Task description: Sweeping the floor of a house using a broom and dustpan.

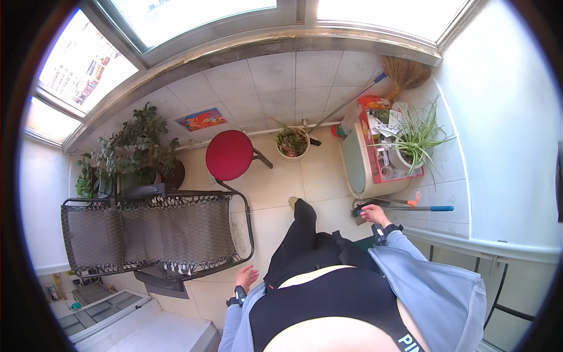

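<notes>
My left hand (247,276) hangs in the air at my left side, fingers apart, with nothing in it. Nearest to it is the frame of a grey mesh folding recliner (170,229). Out to my right, my right hand (373,215) is held with its fingers loosely stretched and nothing visible in them. In the picture it overlaps the lower end of a long-handled brush (434,208) with a blue grip. An orange-hooked handle (415,199) lies beside that brush. Whether my fingers touch either one, I cannot tell. Both wrists wear dark bands.
A red round stool (230,155) stands ahead on the tiled floor, near a potted plant (292,142). Leafy plants (143,141) fill the far left corner. At right, a rounded cabinet (358,158) carries a red box (368,132) and a spider plant (416,141). A straw broom (404,76) leans behind.
</notes>
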The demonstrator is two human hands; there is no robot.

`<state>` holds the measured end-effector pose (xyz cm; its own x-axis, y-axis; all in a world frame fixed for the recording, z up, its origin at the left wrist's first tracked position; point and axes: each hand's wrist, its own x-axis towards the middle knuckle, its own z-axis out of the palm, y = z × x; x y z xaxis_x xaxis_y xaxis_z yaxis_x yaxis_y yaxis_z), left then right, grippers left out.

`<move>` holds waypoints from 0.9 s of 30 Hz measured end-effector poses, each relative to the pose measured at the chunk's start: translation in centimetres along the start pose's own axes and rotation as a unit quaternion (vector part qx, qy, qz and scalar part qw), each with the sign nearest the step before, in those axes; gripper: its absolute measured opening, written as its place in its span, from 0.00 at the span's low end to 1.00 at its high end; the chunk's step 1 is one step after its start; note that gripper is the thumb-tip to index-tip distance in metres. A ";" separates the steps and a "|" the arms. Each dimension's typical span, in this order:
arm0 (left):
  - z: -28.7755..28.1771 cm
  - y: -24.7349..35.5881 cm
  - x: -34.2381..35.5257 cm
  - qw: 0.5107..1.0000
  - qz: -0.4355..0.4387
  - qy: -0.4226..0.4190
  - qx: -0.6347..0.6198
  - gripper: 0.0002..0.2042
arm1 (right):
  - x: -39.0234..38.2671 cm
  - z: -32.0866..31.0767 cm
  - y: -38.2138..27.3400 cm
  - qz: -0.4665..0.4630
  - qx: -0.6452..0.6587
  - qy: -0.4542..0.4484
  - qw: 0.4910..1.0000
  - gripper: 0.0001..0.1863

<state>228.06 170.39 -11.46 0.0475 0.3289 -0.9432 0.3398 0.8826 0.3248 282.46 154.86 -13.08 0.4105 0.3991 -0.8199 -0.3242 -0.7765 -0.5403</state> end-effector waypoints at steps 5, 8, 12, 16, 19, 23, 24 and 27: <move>3.2 5.4 2.3 0.997 0.015 -0.023 -0.067 0.13 | 3.3 1.0 -5.8 -0.005 -0.022 -0.034 0.999 0.12; 3.6 9.4 2.5 0.996 0.058 -0.016 -0.070 0.13 | 4.4 2.1 -8.1 0.006 -0.038 -0.064 0.997 0.12; 3.5 12.1 2.6 0.985 0.128 0.014 -0.115 0.12 | 6.0 3.1 -10.4 -0.005 -0.099 -0.061 0.993 0.10; 3.5 10.5 3.1 0.982 0.099 0.034 -0.160 0.12 | 7.3 3.4 -13.5 -0.031 -0.124 -0.054 0.990 0.10; 4.1 8.3 3.9 0.986 0.078 0.022 -0.146 0.12 | 7.5 3.4 -15.9 -0.039 -0.112 -0.083 0.989 0.10; 4.5 6.4 4.7 0.997 0.039 0.002 -0.064 0.13 | 6.9 3.8 -17.2 -0.081 -0.093 -0.098 0.988 0.10; 4.7 6.3 4.9 0.996 0.052 -0.008 -0.070 0.13 | 6.8 3.8 -17.3 -0.074 -0.107 -0.091 0.987 0.10; 4.8 6.7 5.2 0.991 0.054 -0.001 -0.119 0.13 | 7.0 4.0 -16.4 -0.075 -0.131 -0.087 0.985 0.09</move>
<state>235.07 176.35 -14.51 0.0731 0.4252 -0.9021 0.1011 0.8967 0.4309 287.23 172.37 -10.67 0.2769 0.5785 -0.7672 -0.0317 -0.7925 -0.6090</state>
